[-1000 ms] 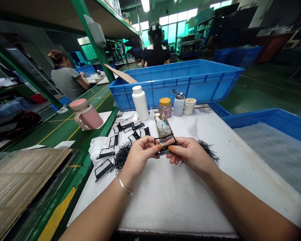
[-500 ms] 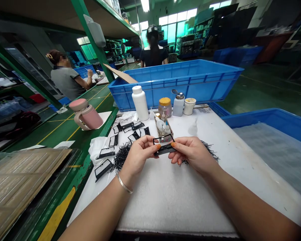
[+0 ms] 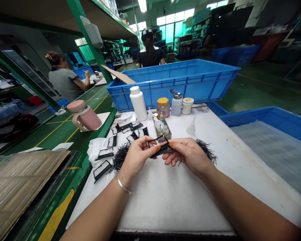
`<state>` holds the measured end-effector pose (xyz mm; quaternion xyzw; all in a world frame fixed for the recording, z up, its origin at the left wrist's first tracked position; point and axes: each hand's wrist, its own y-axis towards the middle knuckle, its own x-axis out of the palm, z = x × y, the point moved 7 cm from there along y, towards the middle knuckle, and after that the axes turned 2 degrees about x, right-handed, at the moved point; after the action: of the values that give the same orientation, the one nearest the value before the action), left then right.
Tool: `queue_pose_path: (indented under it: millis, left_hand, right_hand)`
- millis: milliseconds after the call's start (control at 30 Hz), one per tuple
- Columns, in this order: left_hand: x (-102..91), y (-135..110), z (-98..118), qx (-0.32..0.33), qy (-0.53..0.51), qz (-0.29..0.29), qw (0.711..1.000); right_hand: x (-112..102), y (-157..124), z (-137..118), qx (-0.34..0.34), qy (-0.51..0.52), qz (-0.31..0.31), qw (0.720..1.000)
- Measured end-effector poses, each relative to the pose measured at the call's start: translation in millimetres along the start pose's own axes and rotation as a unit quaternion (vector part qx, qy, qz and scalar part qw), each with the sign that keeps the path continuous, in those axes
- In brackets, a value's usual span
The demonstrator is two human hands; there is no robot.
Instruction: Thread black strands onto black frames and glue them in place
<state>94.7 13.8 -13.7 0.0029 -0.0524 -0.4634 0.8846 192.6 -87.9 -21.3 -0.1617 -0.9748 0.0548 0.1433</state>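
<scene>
Between both hands, above the white work surface (image 3: 150, 194), is a small black plastic frame (image 3: 163, 150) with a rectangular opening. My left hand (image 3: 139, 150) is closed on its left end, thumb on the near bar. My right hand (image 3: 188, 152) pinches the right end with thumb and fingertips; whether a smaller piece is in those fingers is hidden. Behind my left wrist lies a pile of thin black strips (image 3: 120, 156), and a second pile of black strips (image 3: 207, 150) sits beyond my right hand. Several similar black frames (image 3: 105, 153) lie to the left.
Beyond the hands stand a small box of bottles (image 3: 163, 130), a white bottle (image 3: 138, 103), an orange-lidded jar (image 3: 163, 107), a pump dispenser (image 3: 177, 105) and a white tub (image 3: 188, 106). A blue crate (image 3: 170, 83) is behind them. A pink mug (image 3: 86, 117) stands left.
The black frame has tilted in my hands, its left end lower and its near bar turned more into view. My right fingers have shifted slightly along its right end. The whole view has moved slightly.
</scene>
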Motion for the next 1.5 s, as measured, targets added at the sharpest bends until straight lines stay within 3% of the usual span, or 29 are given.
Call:
queue_pose_path:
  millis: [833, 1100, 1233, 1333, 1500]
  left_hand:
    - [4.9, -3, 7, 0.005, 0.02, 0.002, 1.0]
    - [2.0, 0, -1, -0.002, -0.034, -0.013, 0.999]
    - [1.1, -1, -6, -0.042, -0.092, -0.01, 0.995]
    - [6.5, -3, -9, -0.077, -0.151, -0.035, 0.985]
    - [22.6, -6, -14, -0.122, -0.208, -0.143, 0.96]
  right_hand:
    - [0, -3, -5, -0.021, -0.08, 0.011, 0.996]
    - [-1, 0, -2, 0.001, -0.025, -0.012, 1.0]
    - [-13, 1, -5, -0.023, -0.009, 0.045, 0.999]
    - [-15, -1, -12, -0.073, -0.051, 0.056, 0.994]
    - [4, -7, -23, -0.152, -0.12, -0.039, 0.98]
